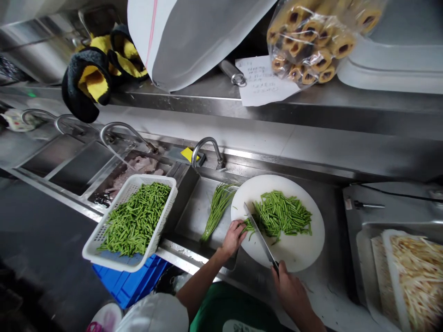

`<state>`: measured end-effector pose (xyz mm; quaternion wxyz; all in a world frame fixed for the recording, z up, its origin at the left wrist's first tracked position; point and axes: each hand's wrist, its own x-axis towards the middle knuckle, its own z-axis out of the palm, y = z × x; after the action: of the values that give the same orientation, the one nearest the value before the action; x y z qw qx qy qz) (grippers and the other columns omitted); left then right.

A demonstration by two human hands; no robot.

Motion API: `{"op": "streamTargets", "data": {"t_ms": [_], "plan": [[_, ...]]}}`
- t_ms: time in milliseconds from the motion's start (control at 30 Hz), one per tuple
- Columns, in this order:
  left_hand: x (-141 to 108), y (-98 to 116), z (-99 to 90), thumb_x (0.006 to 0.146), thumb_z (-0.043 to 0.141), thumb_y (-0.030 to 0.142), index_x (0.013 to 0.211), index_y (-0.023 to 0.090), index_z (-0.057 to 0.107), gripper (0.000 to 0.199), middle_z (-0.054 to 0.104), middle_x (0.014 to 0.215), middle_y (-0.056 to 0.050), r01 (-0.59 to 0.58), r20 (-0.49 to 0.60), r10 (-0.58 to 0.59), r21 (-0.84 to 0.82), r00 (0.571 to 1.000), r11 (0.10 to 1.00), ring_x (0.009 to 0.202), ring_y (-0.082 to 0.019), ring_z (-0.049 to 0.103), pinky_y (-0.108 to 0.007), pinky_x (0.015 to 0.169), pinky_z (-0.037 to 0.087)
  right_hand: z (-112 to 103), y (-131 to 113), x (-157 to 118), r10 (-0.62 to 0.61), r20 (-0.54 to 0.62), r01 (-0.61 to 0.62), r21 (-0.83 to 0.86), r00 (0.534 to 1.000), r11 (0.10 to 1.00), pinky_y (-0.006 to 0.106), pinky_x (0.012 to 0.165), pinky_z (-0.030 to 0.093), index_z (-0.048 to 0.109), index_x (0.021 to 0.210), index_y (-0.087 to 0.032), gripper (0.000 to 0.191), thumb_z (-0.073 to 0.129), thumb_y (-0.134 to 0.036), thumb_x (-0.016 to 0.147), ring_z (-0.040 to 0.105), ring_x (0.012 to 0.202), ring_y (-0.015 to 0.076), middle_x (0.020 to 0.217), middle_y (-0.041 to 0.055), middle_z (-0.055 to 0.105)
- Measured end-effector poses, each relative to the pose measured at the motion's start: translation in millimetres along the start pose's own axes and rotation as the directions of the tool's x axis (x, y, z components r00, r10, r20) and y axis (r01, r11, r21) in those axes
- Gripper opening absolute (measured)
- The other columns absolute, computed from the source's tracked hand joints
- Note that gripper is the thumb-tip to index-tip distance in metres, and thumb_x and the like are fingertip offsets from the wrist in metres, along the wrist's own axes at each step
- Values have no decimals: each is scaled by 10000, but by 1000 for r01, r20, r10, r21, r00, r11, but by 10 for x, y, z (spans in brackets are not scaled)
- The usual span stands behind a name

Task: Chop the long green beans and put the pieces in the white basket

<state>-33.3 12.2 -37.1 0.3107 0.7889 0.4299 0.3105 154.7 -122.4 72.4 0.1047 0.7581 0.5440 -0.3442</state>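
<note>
Indoors, we work over a round white board (297, 258), cut green stalks (284, 214) piled just toward one o'clock from its centre. Our knife (260, 234) slants across it, our right hand (289, 288) wrapped around its handle (276, 266) at six, our left hand (233, 238) pinching loose greens (248, 225) between eight and nine.

Right hand (290, 289) grips knife (260, 236), blade slanting across round white board (294, 258). Left hand (234, 237) holds green stems (248, 225) at board's left side, beside blade. Cut lengths (285, 214) heaped right of blade. Uncut bundle (218, 211) lying in sink (192, 207). White basket (88, 252) of cut greens (138, 219) farther left; blue crate (128, 281) below.
</note>
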Motion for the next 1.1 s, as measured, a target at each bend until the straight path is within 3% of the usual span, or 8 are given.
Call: {"op": "streamTargets", "data": {"t_ms": [100, 233, 367, 467, 567, 633, 833, 1100], "plan": [[8, -27, 21, 938, 569, 217, 1091, 216, 662, 179, 612, 1113, -86, 0, -7, 0, -9, 1000, 1000, 1091, -215, 577, -400, 961, 536, 39, 49, 131, 8, -16, -8, 34, 1000, 999, 309, 664, 437, 507, 1144, -149, 330, 273, -348, 1023, 738, 860, 285, 883, 151, 758], [27, 10, 127, 942, 544, 203, 1095, 206, 660, 192, 617, 1104, -97, 18, -74, -19, -10, 997, 1000, 1086, -222, 580, -421, 971, 531, 18, 355, 280, -70, -65, 82, 197, 995, 977, 301, 694, 443, 528, 1006, -210, 341, 278, -442, 995, 728, 854, 267, 833, 101, 749], [26, 154, 101, 873, 637, 219, 1194, 239, 621, 322, 590, 1164, -93, 59, -57, -62, -53, 996, 997, 1115, -232, 589, -436, 973, 538, 4, 575, 228, -95, -129, 126, 255, 987, 959, 304, 697, 449, 514, 934, -238, 348, 270, -483, 981, 726, 836, 265, 806, 83, 750], [-46, 239, -66, 813, 671, 207, 1229, 242, 601, 424, 551, 1250, -108, 68, -119, -75, -59, 990, 996, 1186, -250, 562, -446, 1009, 513, 44, 491, 88, -57, -154, 81, 156, 986, 984, 297, 625, 429, 526, 965, -234, 322, 288, -449, 991, 731, 749, 269, 755, 79, 750], [-141, 243, -202, 848, 588, 180, 1100, 207, 632, 257, 584, 1128, -99, 94, -308, -93, -11, 947, 996, 1114, -235, 576, -427, 975, 512, 98, 285, -25, -83, -167, 96, 70, 983, 993, 284, 598, 416, 536, 1002, -231, 291, 306, -411, 1008, 742, 743, 266, 745, 68, 757], [-183, 214, -208, 862, 583, 189, 1036, 201, 634, 182, 595, 1065, -88, 102, -345, -88, 23, 935, 995, 1063, -227, 580, -414, 944, 514, 126, 154, -59, -105, -142, 109, 22, 984, 994, 279, 603, 419, 538, 1023, -227, 281, 309, -390, 1019, 746, 753, 262, 764, 67, 765], [-188, 88, -24, 857, 654, 221, 1039, 203, 637, 183, 620, 1101, -90, 39, -141, -37, 12, 989, 999, 1064, -225, 578, -396, 922, 526, 141, -62, -40, -71, -69, 67, -50, 995, 996, 289, 627, 443, 540, 1109, -189, 322, 290, -376, 1026, 747, 795, 276, 810, 110, 770], [-173, 34, -3, 952, 521, 200, 944, 194, 668, 147, 642, 1007, -75, 32, -91, -34, -23, 995, 999, 994, -193, 610, -363, 907, 540, 36, -132, 139, -35, -43, 34, -9, 998, 999, 281, 720, 458, 551, 1174, -155, 326, 339, -346, 1017, 734, 889, 256, 897, 141, 758]]}}
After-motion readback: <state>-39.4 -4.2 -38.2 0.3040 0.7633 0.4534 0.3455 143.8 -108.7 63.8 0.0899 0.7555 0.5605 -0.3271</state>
